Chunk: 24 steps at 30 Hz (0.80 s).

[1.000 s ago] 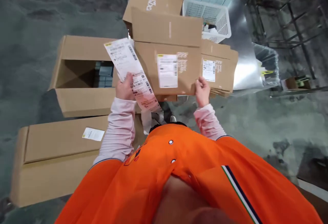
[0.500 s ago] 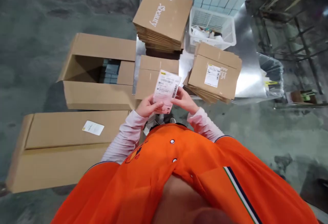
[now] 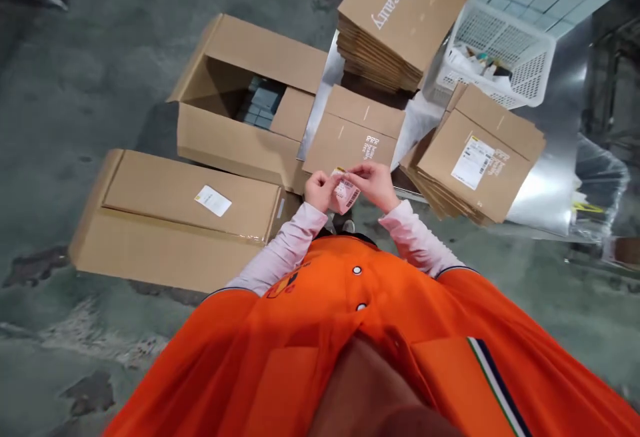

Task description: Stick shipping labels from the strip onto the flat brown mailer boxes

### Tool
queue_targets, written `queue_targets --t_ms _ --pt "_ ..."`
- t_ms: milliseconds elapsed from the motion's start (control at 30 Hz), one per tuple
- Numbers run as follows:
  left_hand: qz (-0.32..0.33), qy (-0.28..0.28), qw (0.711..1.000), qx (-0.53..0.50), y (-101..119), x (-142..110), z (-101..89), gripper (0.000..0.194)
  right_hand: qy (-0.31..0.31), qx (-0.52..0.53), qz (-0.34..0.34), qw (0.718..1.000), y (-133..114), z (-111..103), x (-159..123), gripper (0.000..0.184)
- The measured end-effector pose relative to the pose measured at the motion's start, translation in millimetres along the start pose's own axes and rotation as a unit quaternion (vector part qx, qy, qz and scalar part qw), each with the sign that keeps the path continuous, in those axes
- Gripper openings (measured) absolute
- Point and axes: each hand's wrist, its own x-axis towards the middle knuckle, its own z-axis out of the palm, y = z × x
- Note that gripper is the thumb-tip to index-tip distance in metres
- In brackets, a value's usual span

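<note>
Between my two hands is a shipping label (image 3: 345, 197), pinched along its upper edge and hanging tilted in front of my body. My left hand (image 3: 320, 190) closes on its left corner, thumb and fingers together. With its fingertips on the label's top, my right hand (image 3: 375, 185) grips from the right side. Just beyond my hands lies a flat folded carton (image 3: 357, 127) with white print, on the metal table. To the right, a stack of flat cartons (image 3: 480, 157) carries a label on its top piece.
A tall pile of flat cartons (image 3: 400, 17) and a white plastic basket (image 3: 533, 70) stand on the metal table (image 3: 545, 190). At left are an open cardboard box (image 3: 230, 134) with small grey boxes inside and a long labelled box (image 3: 165, 214).
The label was held up flat by its sides; now my fingers pinch its upper edge and it hangs lower, partly hidden. The view has shifted, so the table sits farther right.
</note>
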Motion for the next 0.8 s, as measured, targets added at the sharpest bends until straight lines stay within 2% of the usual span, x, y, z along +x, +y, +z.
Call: queue_targets --t_ms 67,133,167,233,300,400,467,567,633,700,733,767,800 --pt "-0.043 -0.056 0.997 -0.015 -14 8 4.4 0.046 0.031 -0.048 -0.016 0.998 15 3 21 0.014" --pt "-0.115 -0.131 0.983 -0.049 -31 19 6.8 0.058 0.084 -0.118 -0.037 0.989 34 3 54 0.009" --pt "-0.151 -0.154 0.974 -0.067 -40 24 6.7 0.065 0.108 -0.152 -0.034 0.982 45 3 74 0.009" --pt "-0.205 -0.16 0.962 -0.087 -62 30 2.2 0.072 0.134 -0.207 0.002 0.969 64 2 111 0.012" --pt "-0.234 -0.145 0.958 -0.083 -83 25 -9.9 0.073 0.138 -0.253 0.046 0.957 80 3 140 0.025" --pt "-0.275 -0.134 0.951 -0.043 -105 -3 -41.9 0.073 0.132 -0.335 0.062 0.931 92 11 156 0.064" --pt "-0.298 -0.136 0.945 -0.006 -107 -24 -66.9 0.071 0.086 -0.394 0.022 0.915 93 22 149 0.079" --pt "-0.283 -0.131 0.949 0.035 -89 -34 -95.1 0.067 -0.048 -0.435 -0.087 0.895 91 43 111 0.081" --pt "-0.246 -0.12 0.961 0.034 -70 -20 -101.1 0.067 -0.153 -0.411 -0.175 0.881 91 53 71 0.081" --pt "-0.203 -0.108 0.973 0.031 -49 6 -96.0 0.066 -0.258 -0.347 -0.258 0.864 95 53 29 0.075" --pt "-0.175 -0.098 0.979 0.03 -40 23 -90.1 0.066 -0.278 -0.314 -0.272 0.866 98 49 10 0.068" --pt "-0.143 -0.084 0.986 0.034 -32 40 -82.4 0.063 -0.257 -0.294 -0.256 0.884 101 42 -4 0.06" --pt "-0.105 -0.066 0.991 0.043 -26 58 -73.6 0.06 -0.194 -0.29 -0.207 0.914 104 33 -15 0.054"
